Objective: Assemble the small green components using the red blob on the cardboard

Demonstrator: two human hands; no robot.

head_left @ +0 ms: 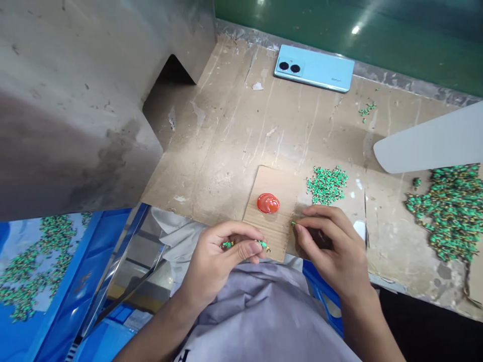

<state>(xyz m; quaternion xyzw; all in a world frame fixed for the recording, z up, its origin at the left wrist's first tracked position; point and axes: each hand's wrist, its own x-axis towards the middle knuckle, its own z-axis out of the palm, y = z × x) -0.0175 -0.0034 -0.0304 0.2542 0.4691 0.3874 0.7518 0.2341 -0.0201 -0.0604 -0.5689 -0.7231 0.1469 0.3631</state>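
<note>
My left hand (pixel 230 251) is closed around several small green parts, with some showing between the thumb and fingers. In a pinch of thumb and index finger, my right hand (pixel 328 241) holds one small green part (pixel 293 222) by its end. Between and beyond the hands lies a piece of cardboard (pixel 277 183), bearing a blob of glossy red paste (pixel 268 203). A small heap of green parts (pixel 327 184) lies just beyond my right hand. Neither hand touches the paste.
A larger green pile (pixel 453 216) lies at the right beneath a pale grey blade-like object (pixel 430 138). A light blue phone (pixel 314 68) rests at the back edge. Metal housing (pixel 75 100) fills the left, above a blue tray (pixel 81 281) with more green parts.
</note>
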